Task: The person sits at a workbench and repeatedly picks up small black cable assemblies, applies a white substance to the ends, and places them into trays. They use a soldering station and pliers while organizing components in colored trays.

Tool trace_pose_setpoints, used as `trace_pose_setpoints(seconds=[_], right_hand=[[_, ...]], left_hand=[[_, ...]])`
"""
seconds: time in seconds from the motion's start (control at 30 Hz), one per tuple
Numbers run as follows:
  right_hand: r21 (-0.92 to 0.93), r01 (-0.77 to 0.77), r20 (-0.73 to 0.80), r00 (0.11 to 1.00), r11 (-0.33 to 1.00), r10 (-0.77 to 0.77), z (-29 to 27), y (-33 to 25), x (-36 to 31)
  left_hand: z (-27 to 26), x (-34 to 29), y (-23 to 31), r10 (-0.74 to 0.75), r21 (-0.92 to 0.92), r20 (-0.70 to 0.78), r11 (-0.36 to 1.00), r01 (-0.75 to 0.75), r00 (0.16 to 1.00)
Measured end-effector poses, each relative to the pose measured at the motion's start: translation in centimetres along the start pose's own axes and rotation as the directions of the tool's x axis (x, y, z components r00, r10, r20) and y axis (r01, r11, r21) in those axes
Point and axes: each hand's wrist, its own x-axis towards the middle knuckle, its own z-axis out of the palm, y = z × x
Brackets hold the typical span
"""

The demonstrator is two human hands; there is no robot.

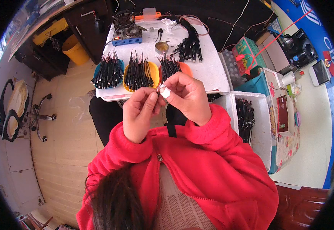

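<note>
One tiny white piece (166,93) sits up by the fingertips, just on the near side of the orange bowl (186,69). The right hand (190,97) has it pinched between thumb and finger. The left hand (142,113) is right beside it, thumb pressed to fingers, but whatever's in that pinch is too small to make out. Black cables (138,74) fill that bowl plus the yellow bowl (156,73) and blue bowl (121,64) to its left, all along the white table's (213,73) near edge. More cables in the foam box (264,134) on the right, btw.
</note>
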Motion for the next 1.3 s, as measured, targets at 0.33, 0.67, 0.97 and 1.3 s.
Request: trace_pose_setpoints(seconds=[0.33, 0.67, 0.97, 1.3], right_hand=[[0.032, -0.061, -0.016, 0.998, 0.998, 0.061, -0.9, -0.6, 0.0], [0.464, -0.383, 0.126, 0.921, 0.799, 0.368, -1.4, 1.3, 0.3], [0.229, -0.227, 0.06, 0.974, 0.947, 0.22, -1.3, 0.6, -0.1], [0.255, -0.316, 0.014, 0.946, 0.914, 0.323, -2.2, 1.9, -0.1]], left_hand=[[-0.2, 0.1, -0.4, -0.064, 0.01, 0.031, 0.998, 0.064, 0.997], [-0.3, -0.1, -0.4, -0.132, -0.327, 0.174, 0.927, 0.184, 0.976], [-0.7, 0.1, -0.8, -0.175, -0.299, 0.239, 0.922, 0.244, 0.955], [-0.8, 0.2, -1.8, -0.029, 0.079, 0.065, 0.997, 0.024, 0.997]])
